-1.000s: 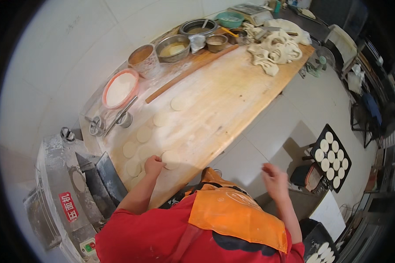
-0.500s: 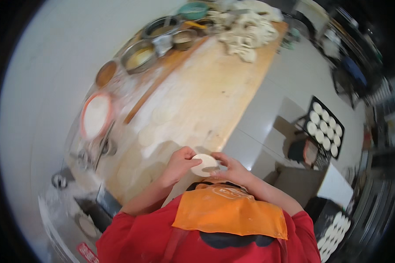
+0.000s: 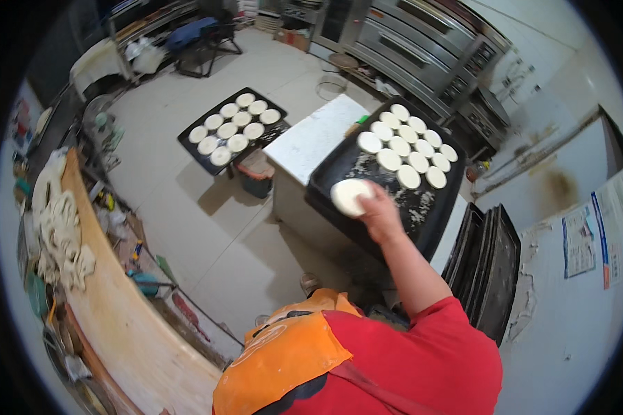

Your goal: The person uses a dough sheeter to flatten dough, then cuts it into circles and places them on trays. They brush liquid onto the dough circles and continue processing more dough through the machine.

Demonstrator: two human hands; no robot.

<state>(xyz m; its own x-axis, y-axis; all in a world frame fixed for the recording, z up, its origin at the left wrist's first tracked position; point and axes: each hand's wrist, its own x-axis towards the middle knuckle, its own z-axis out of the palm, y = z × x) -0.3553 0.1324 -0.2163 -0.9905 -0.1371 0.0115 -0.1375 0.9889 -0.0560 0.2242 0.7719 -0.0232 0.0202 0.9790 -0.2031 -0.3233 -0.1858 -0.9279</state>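
My right hand (image 3: 381, 216) is closed on the edge of a flat, round, pale dough disc (image 3: 350, 197). I hold it over the near left part of a black baking tray (image 3: 318, 185). Rows of similar dough discs (image 3: 399, 146) lie on the far part of that tray, and its near part shows dark metal with white flour streaks. The tray rests on a white-topped stand (image 3: 313, 135). My left hand and forearm do not show.
A second black tray (image 3: 185, 138) of dough discs stands left of the stand, above a bucket (image 3: 257, 185). Several empty trays (image 3: 488, 259) lean against the right wall. A deck oven (image 3: 401, 52) is at the back. The floured wooden table (image 3: 121, 321) with a dough heap (image 3: 61, 228) runs along the left.
I have turned right, from the wooden table to the tray on the stand. The disc, earlier between both hands, is now in my right hand alone. My left hand has left the view.
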